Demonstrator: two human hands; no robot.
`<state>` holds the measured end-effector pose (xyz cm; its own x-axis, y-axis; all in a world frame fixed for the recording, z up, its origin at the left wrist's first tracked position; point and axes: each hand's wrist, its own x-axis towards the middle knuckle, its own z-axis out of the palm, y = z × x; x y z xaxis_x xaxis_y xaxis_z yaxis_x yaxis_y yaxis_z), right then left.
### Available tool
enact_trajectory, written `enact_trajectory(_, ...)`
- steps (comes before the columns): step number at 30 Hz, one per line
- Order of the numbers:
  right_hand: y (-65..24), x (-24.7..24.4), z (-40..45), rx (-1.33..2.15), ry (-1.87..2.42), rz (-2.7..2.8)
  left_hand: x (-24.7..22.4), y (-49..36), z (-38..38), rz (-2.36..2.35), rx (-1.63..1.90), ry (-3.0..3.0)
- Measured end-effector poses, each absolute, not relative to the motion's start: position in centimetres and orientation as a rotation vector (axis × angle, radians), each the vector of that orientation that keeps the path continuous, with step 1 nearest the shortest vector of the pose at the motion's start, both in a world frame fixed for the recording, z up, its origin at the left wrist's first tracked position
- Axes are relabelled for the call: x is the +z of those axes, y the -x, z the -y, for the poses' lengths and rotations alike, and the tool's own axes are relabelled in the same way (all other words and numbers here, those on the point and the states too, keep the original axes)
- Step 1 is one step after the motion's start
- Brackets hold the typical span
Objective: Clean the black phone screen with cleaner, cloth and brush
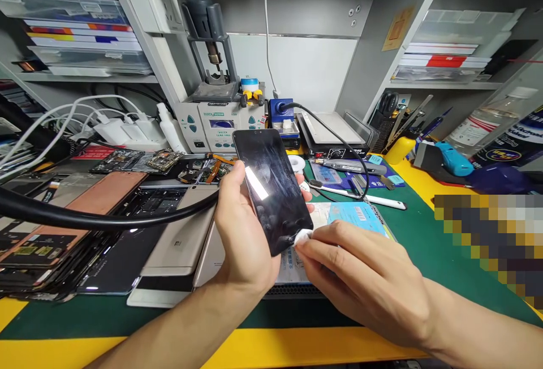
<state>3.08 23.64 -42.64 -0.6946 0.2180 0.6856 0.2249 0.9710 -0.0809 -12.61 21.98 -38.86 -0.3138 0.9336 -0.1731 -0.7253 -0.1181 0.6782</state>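
My left hand (240, 227) grips a black smartphone (271, 188) with its glossy, smudged screen facing up and tilted towards me. My right hand (356, 273) pinches a white cotton wipe (303, 237) and presses it against the lower corner of the screen. Beneath both hands lies a blue and white printed booklet (352, 222). Silver phones (178, 247) and opened phone parts sit just left of my left hand. A thick black cable (106, 222) runs past my left wrist.
A green mat (424, 256) with a yellow edge covers the bench. Phone screens and circuit boards (139, 159) are piled at left. A soldering station (282, 120), rework station (216, 117) and heating plate (335, 137) stand behind. Tools, a bottle and shelves surround them.
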Motion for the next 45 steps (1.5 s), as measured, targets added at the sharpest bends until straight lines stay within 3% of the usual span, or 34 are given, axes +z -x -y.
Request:
enact_trajectory(41, -3.6, -43.1, -24.5, -0.079, 0.311, 2.393, -39.3, 12.5, -22.2, -0.839, 1.826, -0.371)
enact_trajectory(45, -3.5, -42.5, -24.4, 0.166, 0.393, 2.311, -39.1, 12.5, -22.1, -0.826, 1.805, -0.342)
